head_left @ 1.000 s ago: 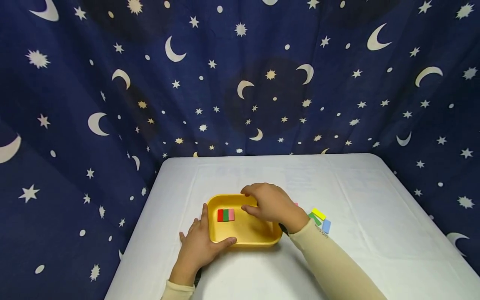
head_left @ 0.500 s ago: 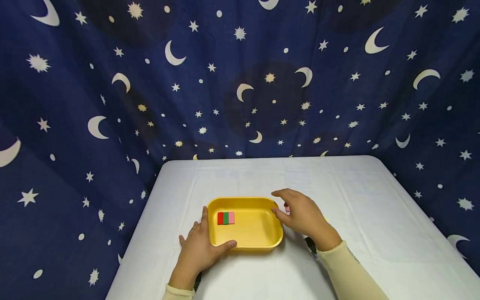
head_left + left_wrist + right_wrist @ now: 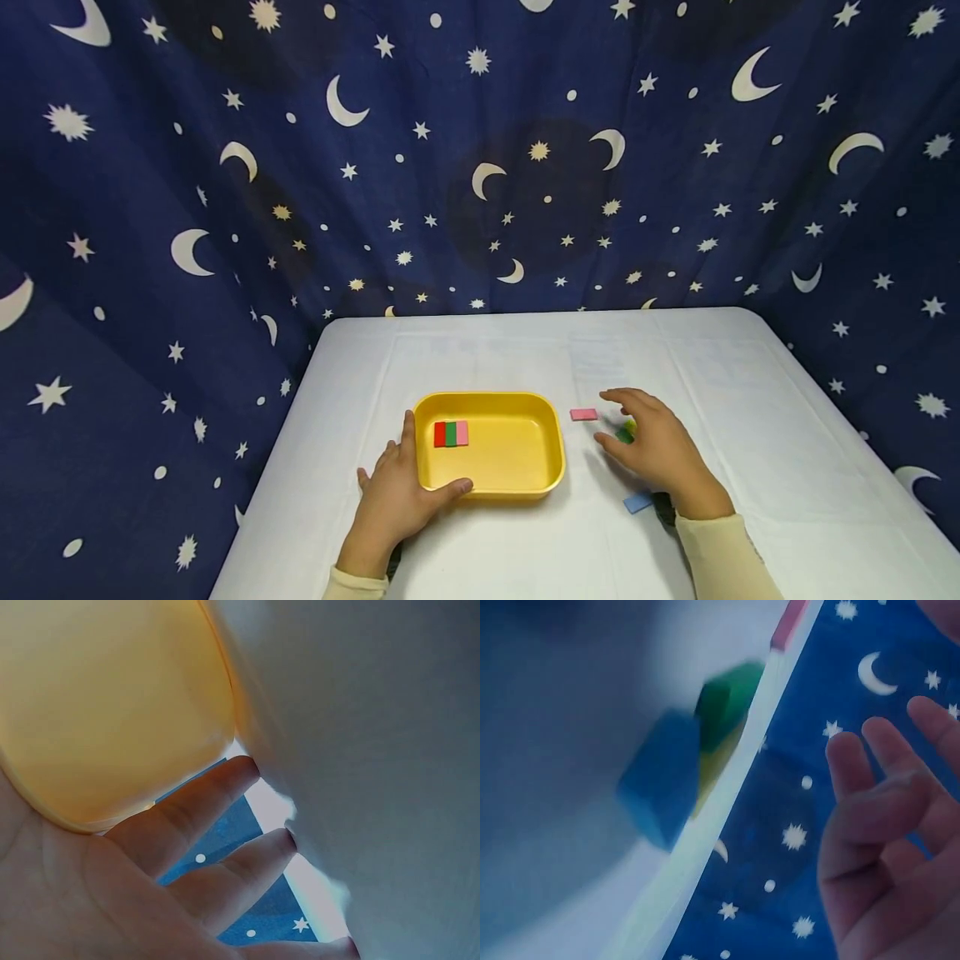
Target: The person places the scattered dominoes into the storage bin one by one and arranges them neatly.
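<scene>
My left hand (image 3: pixel 399 493) rests with straight fingers against the left side of a yellow plastic tray (image 3: pixel 495 493), its thumb lying along the front rim. Inside the tray, a red tile (image 3: pixel 439 434), a green tile (image 3: pixel 451 434) and a pink tile (image 3: pixel 462 433) sit side by side. To the tray's right, my right hand (image 3: pixel 656 446) hovers with fingers spread and nothing held. Beneath and beside it are another green tile (image 3: pixel 625 434), a yellow tile (image 3: pixel 632 426), partly hidden, and a blue tile (image 3: pixel 637 502) near the wrist. A second pink tile (image 3: pixel 583 414) lies between hand and tray.
A white cloth-covered table (image 3: pixel 510 550) carries everything. Behind it and at both sides hangs a dark blue curtain (image 3: pixel 420 192) with moons and stars. In the right wrist view, the blue tile (image 3: pixel 664 780) looks blurred.
My right hand has moved from above the tray to the right, over the loose tiles. The blue tile lies closer to the front than before. My left hand has stayed in place.
</scene>
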Demonstrator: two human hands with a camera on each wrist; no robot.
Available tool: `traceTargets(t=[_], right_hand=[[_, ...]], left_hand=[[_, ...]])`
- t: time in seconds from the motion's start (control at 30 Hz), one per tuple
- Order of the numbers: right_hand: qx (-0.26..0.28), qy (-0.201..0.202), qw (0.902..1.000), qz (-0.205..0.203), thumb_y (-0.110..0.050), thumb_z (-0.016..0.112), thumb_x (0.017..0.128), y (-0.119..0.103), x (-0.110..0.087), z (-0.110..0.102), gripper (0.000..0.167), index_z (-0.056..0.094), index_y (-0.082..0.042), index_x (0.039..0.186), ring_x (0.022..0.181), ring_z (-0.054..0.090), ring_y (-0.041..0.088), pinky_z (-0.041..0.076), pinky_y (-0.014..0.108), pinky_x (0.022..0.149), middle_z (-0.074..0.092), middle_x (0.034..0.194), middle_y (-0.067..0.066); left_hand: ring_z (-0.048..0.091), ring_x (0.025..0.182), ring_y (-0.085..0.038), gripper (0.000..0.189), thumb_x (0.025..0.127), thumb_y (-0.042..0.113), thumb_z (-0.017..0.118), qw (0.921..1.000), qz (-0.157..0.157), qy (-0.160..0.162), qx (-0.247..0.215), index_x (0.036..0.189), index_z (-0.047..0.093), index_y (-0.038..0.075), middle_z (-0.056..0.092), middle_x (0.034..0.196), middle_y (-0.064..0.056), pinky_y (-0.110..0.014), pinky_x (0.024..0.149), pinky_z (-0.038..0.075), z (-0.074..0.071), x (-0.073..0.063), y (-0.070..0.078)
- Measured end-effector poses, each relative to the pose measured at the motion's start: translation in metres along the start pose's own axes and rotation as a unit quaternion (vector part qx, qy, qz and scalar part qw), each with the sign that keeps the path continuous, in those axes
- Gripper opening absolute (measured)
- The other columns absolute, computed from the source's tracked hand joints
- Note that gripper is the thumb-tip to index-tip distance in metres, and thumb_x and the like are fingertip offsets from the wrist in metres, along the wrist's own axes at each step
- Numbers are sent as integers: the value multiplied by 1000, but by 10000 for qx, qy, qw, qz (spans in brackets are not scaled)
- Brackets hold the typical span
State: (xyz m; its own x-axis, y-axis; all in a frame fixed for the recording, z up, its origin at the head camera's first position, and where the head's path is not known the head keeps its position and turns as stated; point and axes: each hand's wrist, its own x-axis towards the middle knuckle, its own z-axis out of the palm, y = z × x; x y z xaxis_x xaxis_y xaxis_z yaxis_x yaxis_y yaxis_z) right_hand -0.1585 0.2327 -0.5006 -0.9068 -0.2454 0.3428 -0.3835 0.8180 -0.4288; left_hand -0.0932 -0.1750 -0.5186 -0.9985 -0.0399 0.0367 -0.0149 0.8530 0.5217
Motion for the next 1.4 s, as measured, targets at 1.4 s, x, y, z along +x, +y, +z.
traceTargets(t=[1.4], right_hand=[[49,-1479,9847,923,0,74,71,35,-9,-4,86,54,-19,152,117,64,30,50,63,99,67,140,4]], left_hand=[[42,148,-45,144,68,91,73,10000,-36,-27,18,172,7,16,51,159,-10,-90,105,15,1,1,-1]])
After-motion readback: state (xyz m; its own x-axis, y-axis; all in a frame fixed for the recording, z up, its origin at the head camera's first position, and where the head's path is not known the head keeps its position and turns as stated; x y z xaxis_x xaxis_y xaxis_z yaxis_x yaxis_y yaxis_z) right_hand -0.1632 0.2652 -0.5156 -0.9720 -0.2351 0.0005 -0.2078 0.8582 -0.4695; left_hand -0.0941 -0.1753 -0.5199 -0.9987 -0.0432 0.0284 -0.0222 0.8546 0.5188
